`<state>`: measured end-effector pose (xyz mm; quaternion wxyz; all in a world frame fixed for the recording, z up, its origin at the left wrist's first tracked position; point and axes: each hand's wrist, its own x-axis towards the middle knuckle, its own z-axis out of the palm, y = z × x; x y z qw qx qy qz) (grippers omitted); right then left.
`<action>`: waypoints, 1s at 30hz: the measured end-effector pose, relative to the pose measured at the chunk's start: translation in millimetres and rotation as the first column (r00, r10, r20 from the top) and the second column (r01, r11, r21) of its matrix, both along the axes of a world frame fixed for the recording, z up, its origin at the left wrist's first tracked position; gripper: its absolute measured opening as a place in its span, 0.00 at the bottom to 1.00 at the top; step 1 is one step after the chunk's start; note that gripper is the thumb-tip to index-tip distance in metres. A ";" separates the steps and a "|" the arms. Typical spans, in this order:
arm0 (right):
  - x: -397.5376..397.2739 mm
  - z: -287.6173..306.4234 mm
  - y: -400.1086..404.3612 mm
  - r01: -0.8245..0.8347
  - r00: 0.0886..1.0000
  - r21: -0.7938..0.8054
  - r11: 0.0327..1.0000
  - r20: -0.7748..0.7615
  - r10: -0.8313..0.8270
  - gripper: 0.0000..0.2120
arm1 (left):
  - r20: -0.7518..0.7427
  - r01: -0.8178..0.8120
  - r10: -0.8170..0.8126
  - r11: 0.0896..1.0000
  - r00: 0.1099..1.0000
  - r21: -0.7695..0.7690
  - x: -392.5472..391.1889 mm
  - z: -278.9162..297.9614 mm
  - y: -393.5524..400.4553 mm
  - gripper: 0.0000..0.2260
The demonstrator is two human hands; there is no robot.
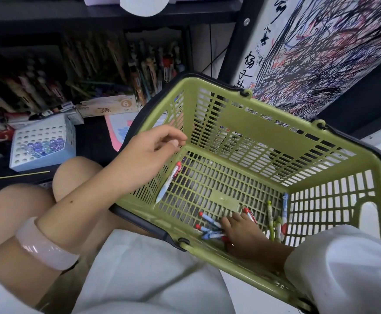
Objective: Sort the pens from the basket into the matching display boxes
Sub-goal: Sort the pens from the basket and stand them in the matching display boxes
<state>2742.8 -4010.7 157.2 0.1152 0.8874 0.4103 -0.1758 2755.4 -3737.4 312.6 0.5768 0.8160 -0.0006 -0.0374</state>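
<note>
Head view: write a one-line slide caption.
Right hand reaches among pens lying in a green basket while the left hand hovers by its rim.

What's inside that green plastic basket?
The green slatted plastic basket holds loose red-capped blue pens, yellow-green pens, and one white pen against its wall. The right hand covers any pens beneath it.

Clearance inside and around the basket

The basket (241, 123) is open above, with bare mesh floor across its middle and far end. The near end is occupied by the right hand (243, 232) and scattered pens (209, 230); the left wall is overhung by the left hand (153, 150).
</note>
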 end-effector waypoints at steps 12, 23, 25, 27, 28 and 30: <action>2.2 -8.7 -3.4 0.191 0.962 -0.064 0.980 -0.185 -0.200 0.22 | 0.025 -0.005 0.005 1.000 1.000 -0.027 -8.3 6.0 1.6 0.12; 68.7 141.8 102.4 0.821 0.554 0.476 0.316 -0.798 -0.237 0.03 | -0.206 -0.047 0.035 0.997 0.978 -0.053 -18.7 13.7 -3.0 0.11; 64.6 165.3 125.4 0.852 0.496 0.479 0.213 -0.868 -0.032 0.05 | -0.261 -0.010 -0.020 0.994 0.965 -0.110 -22.3 16.1 -6.2 0.18; 59.8 178.2 143.2 0.835 0.521 0.519 0.182 -0.853 0.041 0.03 | -0.256 0.052 -0.106 0.976 0.961 -0.209 -27.2 21.4 -7.2 0.15; 57.3 182.7 149.7 0.820 0.547 0.547 0.167 -0.836 0.047 0.02 | -0.241 0.076 -0.136 0.967 0.961 -0.242 -29.7 23.9 -5.4 0.11; 53.7 188.3 159.0 0.817 0.561 0.565 0.113 -0.825 0.065 0.03 | -0.232 0.067 -0.132 0.961 0.964 -0.268 -33.3 27.4 2.5 0.09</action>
